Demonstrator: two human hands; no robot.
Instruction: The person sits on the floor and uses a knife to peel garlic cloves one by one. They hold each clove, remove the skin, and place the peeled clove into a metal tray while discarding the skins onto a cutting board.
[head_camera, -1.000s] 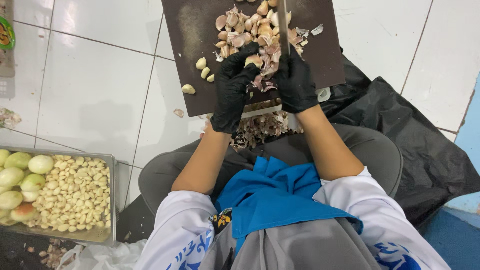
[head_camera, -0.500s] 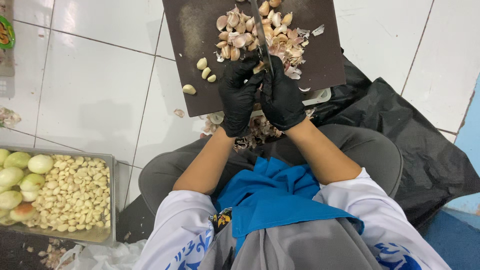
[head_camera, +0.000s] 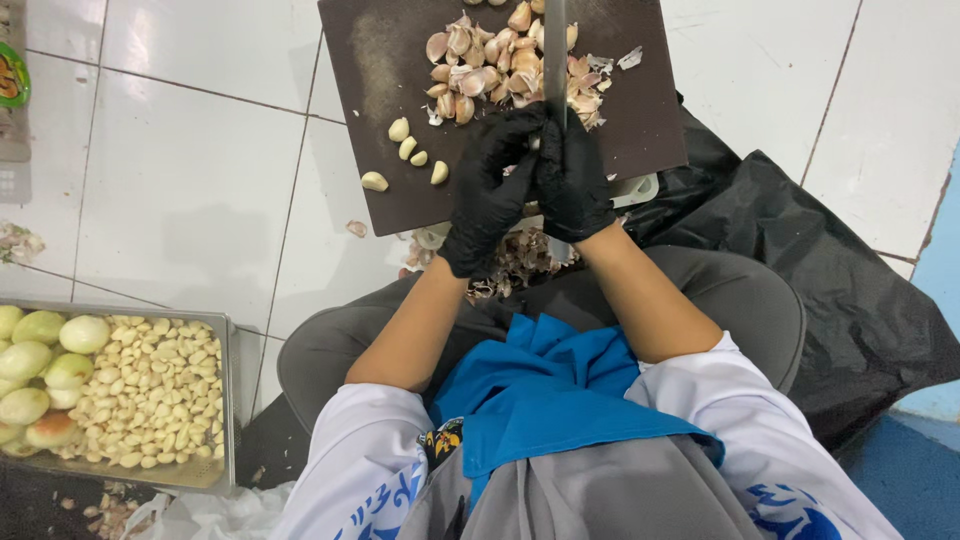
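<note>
Both my hands wear black gloves and meet over the near edge of a dark cutting board (head_camera: 380, 70). My right hand (head_camera: 575, 180) grips a knife (head_camera: 555, 50) whose blade points away across the board. My left hand (head_camera: 490, 190) pinches a small garlic clove against the knife hand; the clove is mostly hidden. A pile of unpeeled garlic cloves (head_camera: 500, 60) lies at the board's far middle. Several peeled cloves (head_camera: 405, 150) lie in a loose row to the left of my hands.
A metal tray (head_camera: 228, 400) at the lower left holds peeled garlic cloves (head_camera: 150, 395) and peeled onions (head_camera: 40, 370). Garlic skins (head_camera: 510, 265) lie heaped between my knees. A black plastic bag (head_camera: 820, 270) spreads on the white tiled floor at right.
My hands have drawn together and moved slightly toward me on the board. The knife now stands straighter along the board's middle.
</note>
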